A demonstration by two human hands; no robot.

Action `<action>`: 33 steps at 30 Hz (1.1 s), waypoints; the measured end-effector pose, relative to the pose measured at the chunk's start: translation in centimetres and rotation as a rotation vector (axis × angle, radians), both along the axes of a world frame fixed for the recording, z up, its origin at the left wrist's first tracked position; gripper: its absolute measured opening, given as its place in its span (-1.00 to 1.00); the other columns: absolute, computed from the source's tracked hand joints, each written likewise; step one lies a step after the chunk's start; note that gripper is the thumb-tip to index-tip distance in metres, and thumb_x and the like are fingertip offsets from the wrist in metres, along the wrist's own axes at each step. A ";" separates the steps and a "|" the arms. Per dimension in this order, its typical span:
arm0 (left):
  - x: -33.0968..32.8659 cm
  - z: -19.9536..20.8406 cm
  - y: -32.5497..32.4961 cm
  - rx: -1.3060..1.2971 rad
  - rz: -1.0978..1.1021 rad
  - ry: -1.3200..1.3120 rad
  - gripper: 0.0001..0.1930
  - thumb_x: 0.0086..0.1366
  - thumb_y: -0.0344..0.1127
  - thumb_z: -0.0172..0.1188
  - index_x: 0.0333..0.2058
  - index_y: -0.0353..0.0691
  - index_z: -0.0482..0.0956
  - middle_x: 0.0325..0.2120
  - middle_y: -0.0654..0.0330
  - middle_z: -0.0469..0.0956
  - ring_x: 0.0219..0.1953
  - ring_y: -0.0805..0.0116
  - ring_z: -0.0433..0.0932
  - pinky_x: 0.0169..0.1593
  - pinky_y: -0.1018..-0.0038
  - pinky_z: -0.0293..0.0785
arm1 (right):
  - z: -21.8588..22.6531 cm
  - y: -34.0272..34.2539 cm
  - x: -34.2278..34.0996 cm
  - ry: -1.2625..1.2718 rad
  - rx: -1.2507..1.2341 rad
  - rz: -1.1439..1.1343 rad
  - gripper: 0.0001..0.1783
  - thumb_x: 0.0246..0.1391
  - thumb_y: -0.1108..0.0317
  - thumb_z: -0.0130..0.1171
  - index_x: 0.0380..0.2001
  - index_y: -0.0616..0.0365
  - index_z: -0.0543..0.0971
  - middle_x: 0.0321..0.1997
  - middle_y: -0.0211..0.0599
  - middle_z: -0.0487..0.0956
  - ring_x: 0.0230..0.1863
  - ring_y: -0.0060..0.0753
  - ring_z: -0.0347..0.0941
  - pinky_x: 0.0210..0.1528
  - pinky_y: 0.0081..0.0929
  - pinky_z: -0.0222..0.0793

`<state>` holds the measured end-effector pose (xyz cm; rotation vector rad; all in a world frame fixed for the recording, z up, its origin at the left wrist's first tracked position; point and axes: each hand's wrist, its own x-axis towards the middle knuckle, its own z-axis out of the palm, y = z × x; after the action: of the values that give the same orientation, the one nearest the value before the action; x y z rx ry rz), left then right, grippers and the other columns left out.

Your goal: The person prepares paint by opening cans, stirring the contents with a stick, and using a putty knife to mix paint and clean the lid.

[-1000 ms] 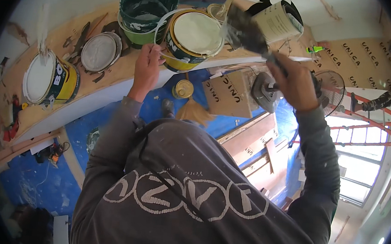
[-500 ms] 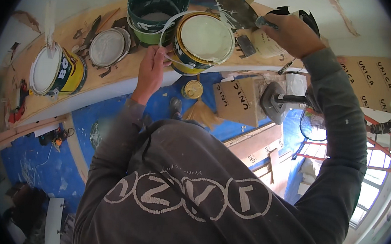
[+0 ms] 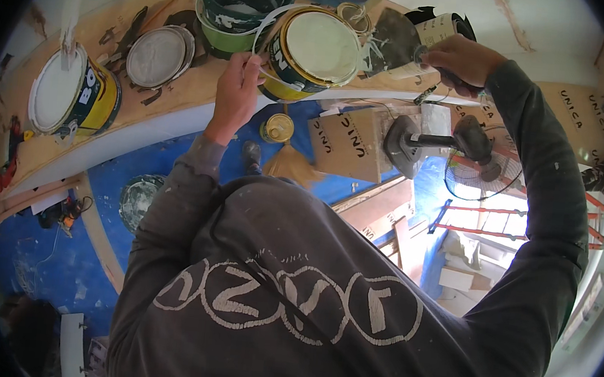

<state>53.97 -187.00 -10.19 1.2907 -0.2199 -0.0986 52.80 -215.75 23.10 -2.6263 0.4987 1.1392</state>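
Observation:
A yellow and dark green bucket (image 3: 278, 48) of pale whitish filler stands tilted toward me at the bench's front edge. At its left side, the fingers of my left hand (image 3: 237, 91) are closed round its white plastic handle (image 3: 260, 33). My right hand (image 3: 462, 61) grips a wide putty knife (image 3: 395, 42) by its handle. White filler is smeared on the end of the blade, which lies just right of the bucket's rim. Whether blade and rim touch, I cannot tell.
Behind the bucket stands a dark green pail (image 3: 245, 0). A round lid (image 3: 155, 57) and another filler bucket (image 3: 55, 91) with a stick are to the left on the bench (image 3: 133, 105). Below are a cardboard box (image 3: 345, 145), a pedestal fan (image 3: 484, 161) and a broom (image 3: 290, 164).
My right hand has lowered the putty knife, and its blade has come down from above and behind the bucket to beside its right rim. My left hand keeps hold of the handle.

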 end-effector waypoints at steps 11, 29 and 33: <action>0.2 0.4 0.6 0.088 -0.001 -0.058 -0.68 0.56 -0.16 0.03 -0.09 -0.37 0.48 -0.40 0.09 0.61 -0.38 0.34 0.63 -0.24 0.41 0.59 | -1.2 4.0 -6.5 -0.068 0.167 -0.446 -0.56 0.41 0.08 0.00 -0.07 0.29 0.60 -0.64 -0.43 0.46 -0.80 -0.61 0.31 -0.80 -0.57 0.17; 0.5 -0.4 0.5 0.001 -0.056 -0.014 -0.67 0.57 -0.14 0.03 -0.08 -0.38 0.47 -0.28 0.11 0.62 -0.28 0.42 0.62 -0.17 0.45 0.62 | -7.4 5.0 -10.8 -0.997 -0.205 0.381 -0.61 0.26 0.19 0.23 0.11 0.06 0.60 -0.48 -0.14 0.55 -0.43 0.01 0.56 -0.30 -0.17 0.52; 0.4 -0.2 0.9 0.001 -0.081 0.016 -0.67 0.57 -0.16 0.02 -0.07 -0.40 0.47 -0.22 0.09 0.62 -0.24 0.40 0.63 -0.08 0.44 0.65 | -8.9 7.6 -14.4 -0.771 -0.288 0.590 -0.54 0.21 0.25 0.28 0.17 0.00 0.58 -0.39 -0.16 0.54 -0.41 -0.03 0.57 -0.30 -0.13 0.51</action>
<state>54.40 -186.14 -10.40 1.2822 -0.2585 -0.1779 38.36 -208.18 14.21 -3.2627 -0.3091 0.0613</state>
